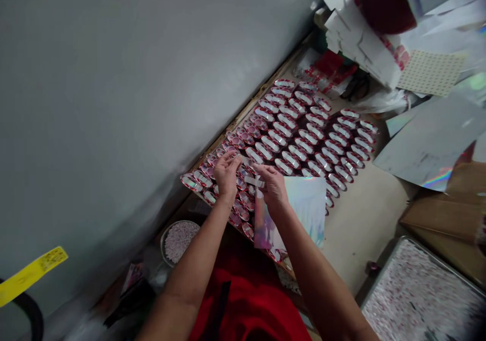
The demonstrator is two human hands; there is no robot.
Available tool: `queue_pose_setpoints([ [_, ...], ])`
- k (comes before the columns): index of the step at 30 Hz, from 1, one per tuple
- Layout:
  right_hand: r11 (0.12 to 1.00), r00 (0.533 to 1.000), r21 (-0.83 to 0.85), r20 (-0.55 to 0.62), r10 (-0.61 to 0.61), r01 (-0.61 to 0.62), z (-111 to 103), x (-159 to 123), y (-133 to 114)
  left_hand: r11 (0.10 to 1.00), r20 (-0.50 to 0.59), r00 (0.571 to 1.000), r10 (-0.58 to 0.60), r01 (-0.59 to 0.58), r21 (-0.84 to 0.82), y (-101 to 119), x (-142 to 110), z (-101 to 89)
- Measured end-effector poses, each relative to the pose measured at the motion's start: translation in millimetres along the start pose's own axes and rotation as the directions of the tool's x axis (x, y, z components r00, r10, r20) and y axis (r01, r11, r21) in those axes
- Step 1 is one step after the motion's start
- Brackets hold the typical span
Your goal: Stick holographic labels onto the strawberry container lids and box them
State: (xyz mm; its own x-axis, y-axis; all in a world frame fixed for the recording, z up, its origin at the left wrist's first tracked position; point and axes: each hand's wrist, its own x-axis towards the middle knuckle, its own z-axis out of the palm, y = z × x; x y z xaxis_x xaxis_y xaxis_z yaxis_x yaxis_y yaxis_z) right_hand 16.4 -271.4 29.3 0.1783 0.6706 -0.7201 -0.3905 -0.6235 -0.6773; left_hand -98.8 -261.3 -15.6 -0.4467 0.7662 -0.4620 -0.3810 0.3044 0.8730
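My left hand (227,173) is closed in a pinch on one end of a small shiny strip (253,180). My right hand (272,185) pinches the other end and also holds an iridescent foil sheet (304,206) that hangs below it. Both hands hover over rows of several red-and-silver oval pieces (299,133) laid out on the table (360,219).
A grey wall (114,103) runs along the left. A round bowl of pale beads (178,239) sits below my left arm. A metal tray of glittery bits (417,290) is at lower right, with cardboard (444,219), foil sheets (433,138) and stacked white boxes (360,37) behind.
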Motion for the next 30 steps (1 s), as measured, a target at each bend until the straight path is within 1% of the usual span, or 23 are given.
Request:
queue_pose_setpoints([
  [2,0.999,0.996,-0.021,-0.075,-0.049,0.048,3,9,3,0.987,0.040,0.993,0.115,-0.118,0.106,4,8,3.6],
  [3,0.997,0.991,-0.016,-0.110,-0.079,0.078,5,16,5,0.977,0.066,0.987,0.149,-0.157,0.146,6,15,6.0],
  [5,0.989,0.974,0.007,-0.173,-0.145,0.149,11,33,8,0.966,0.099,0.981,0.164,-0.181,0.187,10,31,13.2],
  [7,0.972,0.950,0.017,-0.218,-0.225,0.234,19,54,10,0.975,0.117,0.985,0.130,-0.148,0.164,12,50,23.6],
  [10,0.927,0.896,0.011,-0.263,-0.358,0.374,31,79,10,0.998,0.132,0.990,0.047,-0.053,0.043,12,77,40.7],
  [13,0.899,0.864,0.036,-0.295,-0.409,0.437,38,92,5,0.997,0.145,0.989,-0.024,0.034,-0.067,11,93,52.2],
  [16,0.907,0.866,0.029,-0.310,-0.392,0.420,39,99,-1,0.994,0.179,0.982,-0.053,0.069,-0.085,14,99,57.7],
  [18,0.915,0.870,-0.001,-0.310,-0.384,0.403,38,105,-4,0.996,0.187,0.980,-0.068,0.077,-0.038,17,102,61.2],
  [20,0.920,0.872,-0.044,-0.303,-0.383,0.389,36,113,-7,0.997,0.186,0.981,-0.062,0.054,0.049,19,107,66.7],
  [22,0.923,0.873,-0.100,-0.299,-0.385,0.373,35,123,-12,0.987,0.184,0.983,-0.019,-0.011,0.160,21,115,74.4],
  [25,0.903,0.862,-0.258,-0.296,-0.412,0.343,35,138,-25,0.931,0.175,0.978,0.115,-0.167,0.323,24,129,88.3],
  [28,0.828,0.834,-0.474,-0.289,-0.469,0.301,38,145,-42,0.815,0.179,0.947,0.267,-0.321,0.482,26,139,100.3],
  [30,0.787,0.828,-0.565,-0.300,-0.474,0.247,41,147,-52,0.733,0.189,0.932,0.310,-0.361,0.576,27,142,105.3],
])
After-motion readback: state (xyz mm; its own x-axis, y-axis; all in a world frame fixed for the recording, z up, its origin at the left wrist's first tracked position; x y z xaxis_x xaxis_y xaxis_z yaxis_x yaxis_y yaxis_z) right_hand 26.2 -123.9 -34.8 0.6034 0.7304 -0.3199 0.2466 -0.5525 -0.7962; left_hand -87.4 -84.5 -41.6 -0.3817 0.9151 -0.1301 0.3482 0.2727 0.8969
